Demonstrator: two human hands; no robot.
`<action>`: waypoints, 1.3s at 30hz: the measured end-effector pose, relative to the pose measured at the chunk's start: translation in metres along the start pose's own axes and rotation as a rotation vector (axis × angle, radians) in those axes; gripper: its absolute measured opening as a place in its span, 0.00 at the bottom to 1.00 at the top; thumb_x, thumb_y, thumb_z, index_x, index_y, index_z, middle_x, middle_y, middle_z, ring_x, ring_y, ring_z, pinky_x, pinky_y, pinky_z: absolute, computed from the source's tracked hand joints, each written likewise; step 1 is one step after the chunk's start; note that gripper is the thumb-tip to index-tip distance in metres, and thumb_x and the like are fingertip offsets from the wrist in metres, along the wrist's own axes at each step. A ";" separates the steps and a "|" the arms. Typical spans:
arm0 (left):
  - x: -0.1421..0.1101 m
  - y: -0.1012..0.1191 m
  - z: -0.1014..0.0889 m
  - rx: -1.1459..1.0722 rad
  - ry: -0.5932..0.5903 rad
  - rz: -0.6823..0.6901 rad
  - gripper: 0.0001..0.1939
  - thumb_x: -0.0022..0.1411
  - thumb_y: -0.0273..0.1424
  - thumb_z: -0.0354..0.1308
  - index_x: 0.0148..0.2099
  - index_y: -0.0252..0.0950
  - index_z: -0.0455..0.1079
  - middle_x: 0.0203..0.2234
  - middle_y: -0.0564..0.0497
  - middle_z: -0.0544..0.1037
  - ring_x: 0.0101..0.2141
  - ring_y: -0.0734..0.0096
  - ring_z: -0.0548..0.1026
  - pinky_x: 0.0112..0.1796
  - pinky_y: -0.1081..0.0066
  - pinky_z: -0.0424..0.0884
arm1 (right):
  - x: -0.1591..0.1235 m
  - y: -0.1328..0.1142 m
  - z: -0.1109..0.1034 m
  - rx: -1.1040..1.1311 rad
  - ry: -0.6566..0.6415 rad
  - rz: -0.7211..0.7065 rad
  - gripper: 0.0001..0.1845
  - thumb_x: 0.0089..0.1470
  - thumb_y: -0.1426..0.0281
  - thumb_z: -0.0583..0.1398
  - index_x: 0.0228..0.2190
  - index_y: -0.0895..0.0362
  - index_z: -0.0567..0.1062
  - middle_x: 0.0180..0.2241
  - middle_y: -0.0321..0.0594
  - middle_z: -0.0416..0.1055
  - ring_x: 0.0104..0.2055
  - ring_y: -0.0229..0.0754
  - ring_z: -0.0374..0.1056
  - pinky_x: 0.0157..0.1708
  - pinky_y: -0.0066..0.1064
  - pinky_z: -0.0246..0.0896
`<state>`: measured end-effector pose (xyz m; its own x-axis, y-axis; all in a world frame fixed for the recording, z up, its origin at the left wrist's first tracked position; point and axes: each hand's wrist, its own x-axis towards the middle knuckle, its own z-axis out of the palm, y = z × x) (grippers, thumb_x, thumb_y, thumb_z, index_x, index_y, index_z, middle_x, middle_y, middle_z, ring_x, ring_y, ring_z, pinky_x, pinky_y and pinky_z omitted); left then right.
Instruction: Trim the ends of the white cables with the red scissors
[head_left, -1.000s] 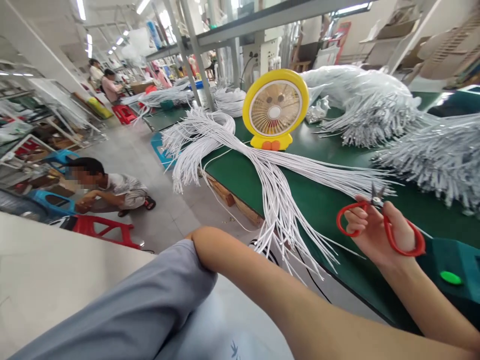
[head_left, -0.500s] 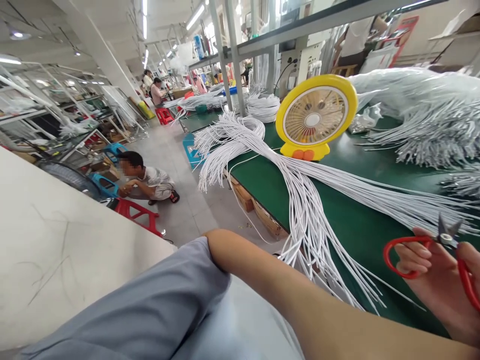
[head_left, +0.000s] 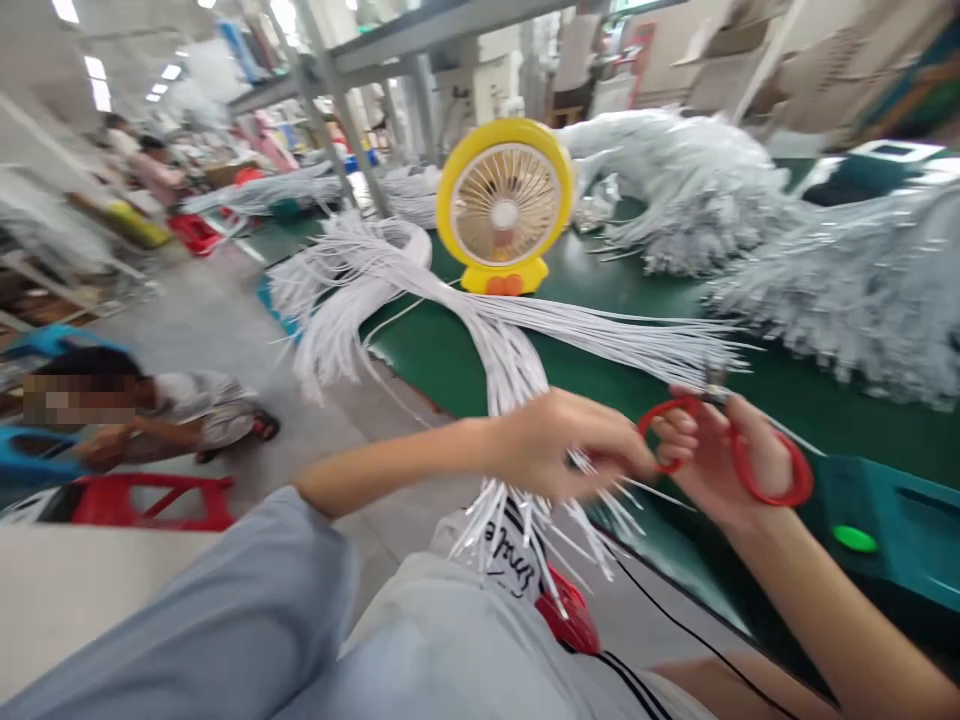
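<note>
In my right hand (head_left: 724, 450) is a pair of scissors (head_left: 769, 485) with red loop handles, its short blades pointing up and away from me. My left hand (head_left: 555, 445) is just left of the handles, over a bundle of white cables (head_left: 517, 370) that droops off the table's front edge. Its fingers are curled together and blurred. White strands show in the gap by the thumb, but whether they are gripped is unclear. Loose cable ends (head_left: 540, 530) hang below this hand. Another arm of the bundle (head_left: 622, 335) lies behind both hands.
A yellow fan (head_left: 502, 210) stands on the green table (head_left: 420, 345). Large cable heaps (head_left: 862, 290) lie at the right, near a teal box (head_left: 892, 540) with a green button. On the left, a person (head_left: 187, 410) crouches by a red stool (head_left: 157, 500). A black cord (head_left: 675, 620) crosses below.
My view has swung to the right. My left hand has come into view over the cable ends, beside the scissors. My right hand still holds the scissors, and their blades now look closer together.
</note>
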<state>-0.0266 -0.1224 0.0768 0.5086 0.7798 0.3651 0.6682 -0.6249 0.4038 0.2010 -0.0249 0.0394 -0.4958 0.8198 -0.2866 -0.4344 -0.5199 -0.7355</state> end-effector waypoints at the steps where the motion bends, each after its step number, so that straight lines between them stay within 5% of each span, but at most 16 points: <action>1: 0.012 -0.018 0.003 0.013 -0.006 0.001 0.10 0.61 0.26 0.53 0.42 0.34 0.75 0.31 0.47 0.77 0.31 0.74 0.75 0.35 0.75 0.70 | -0.001 0.001 -0.001 0.031 -0.041 -0.006 0.16 0.47 0.57 0.60 0.34 0.54 0.76 0.22 0.34 0.57 0.22 0.32 0.54 0.17 0.24 0.50; 3: 0.034 -0.058 0.009 0.357 -0.063 -0.172 0.10 0.62 0.26 0.52 0.41 0.35 0.75 0.34 0.49 0.77 0.35 0.74 0.75 0.38 0.76 0.69 | -0.001 0.003 -0.004 0.055 -0.068 -0.018 0.17 0.48 0.57 0.59 0.35 0.55 0.76 0.21 0.33 0.59 0.22 0.32 0.55 0.17 0.22 0.53; 8: 0.066 -0.136 0.025 0.498 -0.106 -0.214 0.09 0.62 0.27 0.54 0.40 0.32 0.74 0.38 0.44 0.76 0.42 0.61 0.74 0.36 0.70 0.68 | -0.003 0.008 -0.004 0.090 -0.091 -0.047 0.17 0.47 0.58 0.60 0.35 0.56 0.76 0.20 0.32 0.62 0.21 0.31 0.57 0.17 0.21 0.56; 13: 0.085 -0.150 0.038 0.592 -0.127 -0.198 0.11 0.63 0.25 0.49 0.38 0.31 0.73 0.36 0.41 0.75 0.41 0.60 0.72 0.32 0.69 0.65 | -0.007 0.016 -0.001 0.021 -0.029 -0.219 0.16 0.50 0.59 0.59 0.36 0.56 0.75 0.19 0.32 0.65 0.21 0.32 0.59 0.17 0.23 0.58; 19: 0.087 -0.162 0.041 0.586 -0.079 -0.176 0.13 0.63 0.26 0.47 0.35 0.30 0.73 0.33 0.42 0.74 0.37 0.60 0.72 0.32 0.66 0.64 | -0.009 0.027 -0.002 -0.140 0.038 -0.594 0.14 0.53 0.61 0.57 0.38 0.56 0.74 0.19 0.34 0.67 0.20 0.35 0.62 0.18 0.27 0.62; 22: 0.088 -0.168 0.038 0.518 0.049 -0.155 0.12 0.63 0.27 0.48 0.34 0.31 0.73 0.34 0.44 0.74 0.39 0.61 0.71 0.37 0.65 0.66 | -0.010 0.029 -0.004 -0.230 0.103 -0.776 0.14 0.54 0.63 0.56 0.39 0.56 0.75 0.20 0.35 0.68 0.20 0.36 0.64 0.18 0.30 0.63; 26: 0.094 -0.160 0.026 0.235 0.349 -0.153 0.07 0.60 0.28 0.54 0.32 0.30 0.70 0.28 0.48 0.73 0.30 0.68 0.70 0.34 0.69 0.65 | -0.009 0.027 -0.003 -0.284 0.243 -1.022 0.14 0.53 0.61 0.56 0.38 0.53 0.76 0.20 0.35 0.68 0.19 0.37 0.64 0.17 0.31 0.63; 32: 0.095 -0.110 0.005 -0.029 0.306 0.012 0.15 0.64 0.33 0.51 0.27 0.31 0.68 0.17 0.54 0.67 0.20 0.77 0.62 0.24 0.75 0.56 | -0.006 0.024 -0.002 -0.331 0.347 -1.204 0.15 0.54 0.61 0.53 0.37 0.52 0.76 0.20 0.36 0.68 0.19 0.38 0.63 0.15 0.32 0.62; 35: 0.089 -0.076 -0.001 -0.199 0.180 0.131 0.15 0.65 0.32 0.52 0.27 0.31 0.70 0.19 0.52 0.70 0.22 0.77 0.65 0.25 0.75 0.59 | -0.007 0.023 -0.003 -0.299 0.368 -1.177 0.14 0.55 0.63 0.52 0.37 0.54 0.75 0.20 0.36 0.69 0.19 0.38 0.63 0.15 0.31 0.62; 39: 0.074 -0.032 0.002 -0.550 -0.214 0.210 0.10 0.64 0.27 0.52 0.33 0.31 0.72 0.22 0.50 0.73 0.23 0.78 0.68 0.26 0.77 0.62 | -0.007 0.021 -0.004 -0.276 0.436 -1.132 0.15 0.55 0.62 0.51 0.37 0.54 0.74 0.20 0.34 0.68 0.19 0.37 0.63 0.17 0.30 0.62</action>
<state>-0.0094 -0.0441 0.0894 0.7342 0.5932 0.3302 0.1939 -0.6494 0.7353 0.1980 -0.0407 0.0235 0.3677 0.8130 0.4515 -0.2559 0.5552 -0.7914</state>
